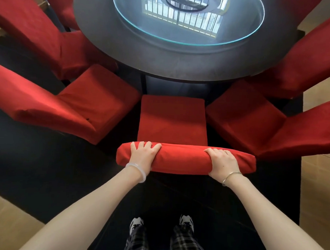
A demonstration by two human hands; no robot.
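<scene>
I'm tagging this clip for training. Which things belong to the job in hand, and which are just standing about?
In hand: left hand, right hand, both gripping the backrest top of the middle red chair.
Standing about: left red chair, right red chair, round table, glass turntable.

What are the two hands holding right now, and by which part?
The red fabric-covered chair, by the top edge of its backrest: the left hand grips near its left end, the right hand near its right end.
</scene>
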